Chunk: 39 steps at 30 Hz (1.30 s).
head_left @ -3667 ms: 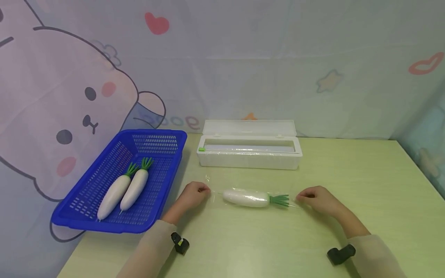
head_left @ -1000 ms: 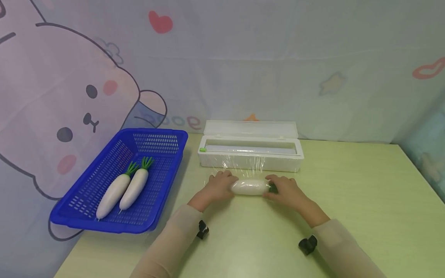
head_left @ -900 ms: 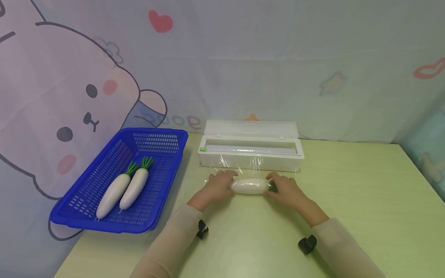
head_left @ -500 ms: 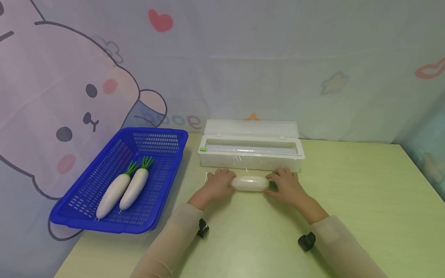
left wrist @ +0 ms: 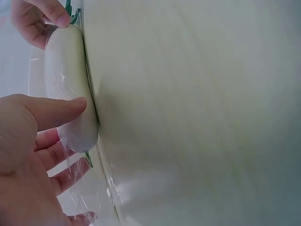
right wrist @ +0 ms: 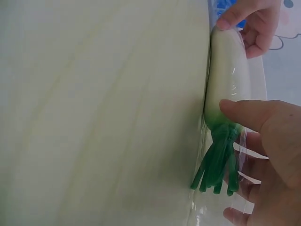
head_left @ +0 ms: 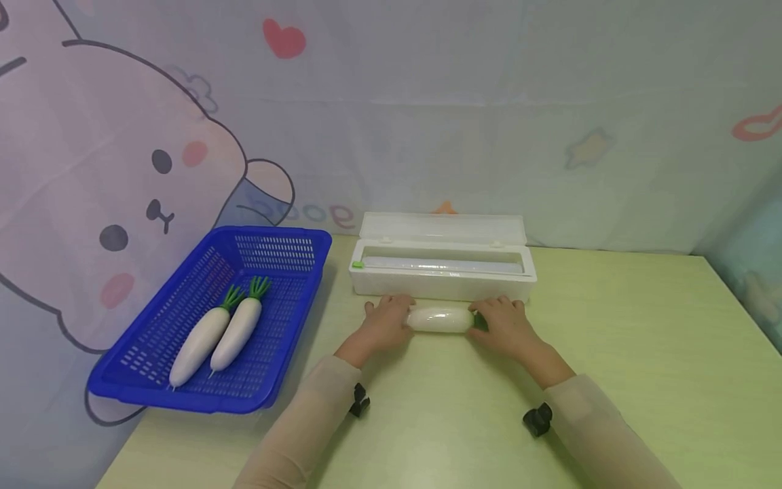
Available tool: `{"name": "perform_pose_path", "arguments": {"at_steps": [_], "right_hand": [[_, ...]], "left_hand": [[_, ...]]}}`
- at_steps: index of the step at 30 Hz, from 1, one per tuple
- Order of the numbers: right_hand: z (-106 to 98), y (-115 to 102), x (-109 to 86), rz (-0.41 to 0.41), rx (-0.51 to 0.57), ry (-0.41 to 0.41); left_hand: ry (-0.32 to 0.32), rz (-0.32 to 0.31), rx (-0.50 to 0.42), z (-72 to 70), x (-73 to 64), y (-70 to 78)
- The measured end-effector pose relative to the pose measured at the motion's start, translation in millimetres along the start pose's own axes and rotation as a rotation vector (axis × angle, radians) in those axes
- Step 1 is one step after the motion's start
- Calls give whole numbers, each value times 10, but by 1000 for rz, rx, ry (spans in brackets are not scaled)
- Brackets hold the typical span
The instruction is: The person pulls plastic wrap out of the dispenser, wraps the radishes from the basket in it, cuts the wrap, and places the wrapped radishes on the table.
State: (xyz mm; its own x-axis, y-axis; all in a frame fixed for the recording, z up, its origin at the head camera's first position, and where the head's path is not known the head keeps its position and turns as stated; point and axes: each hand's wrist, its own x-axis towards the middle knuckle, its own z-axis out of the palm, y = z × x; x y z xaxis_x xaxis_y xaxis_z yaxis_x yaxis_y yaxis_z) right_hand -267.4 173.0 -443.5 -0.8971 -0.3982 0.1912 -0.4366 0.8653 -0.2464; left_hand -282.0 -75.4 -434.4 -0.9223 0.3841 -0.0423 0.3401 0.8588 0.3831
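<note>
- Wrapped radish (head_left: 441,320) lay crosswise on the worktop (head_left: 623,326), between the two hands and just in front of the white box (head_left: 442,282); root tip to the left, green leaves (right wrist: 218,155) to the right
- Left hand (head_left: 386,324) held the root end: thumb on the near face, other fingers curved round the far side
- Right hand (head_left: 501,326) held the leaf end: thumb on the pale green shoulder, other fingers behind the leaves; both grips only as wide as the radish
- Clear film (right wrist: 210,209) lay snug and shiny over the body, ran past both ends as loose flaps; wrinkled under the left fingers
- Handling, my read: light, firm body, looked like a model; the film was probably slick on the body yet clingy to skin, and easy to tear or crease
- Best hold: both ends of the body at once, thumbs near, fingers far, light even pressure; leaves looked bendy, so poor as a handle
- Box lid stood open, roll inside, green slider (head_left: 358,265) at its left end
- Blue basket (head_left: 171,405) sat to the left with two more radishes (head_left: 198,348) side by side, no film seen on them
</note>
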Motion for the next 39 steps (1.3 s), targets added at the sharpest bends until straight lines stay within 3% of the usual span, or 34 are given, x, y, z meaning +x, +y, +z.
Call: {"name": "perform_pose_path", "arguments": {"at_steps": [2,11,17,27,32,39], "right_hand": [[-5,-1,8,-1,-17,-14],[-4,43,53,-17,-32,-45],[-35,65,65,-7,62,-42],[-198,-7,104,-61,150,-2],[-347,-132,217,-89,152,2],[-591,-355,534,-123,160,9]], "left_hand": [[8,-18,-31,-2,10,-2],[-5,-28,-2,-1,49,-45],[15,-21,20,-6,44,-64],[90,-3,-58,-79,-40,-85],[207,-25,-152,-132,-62,-152],[454,-83,-302,-221,-37,-233]]}}
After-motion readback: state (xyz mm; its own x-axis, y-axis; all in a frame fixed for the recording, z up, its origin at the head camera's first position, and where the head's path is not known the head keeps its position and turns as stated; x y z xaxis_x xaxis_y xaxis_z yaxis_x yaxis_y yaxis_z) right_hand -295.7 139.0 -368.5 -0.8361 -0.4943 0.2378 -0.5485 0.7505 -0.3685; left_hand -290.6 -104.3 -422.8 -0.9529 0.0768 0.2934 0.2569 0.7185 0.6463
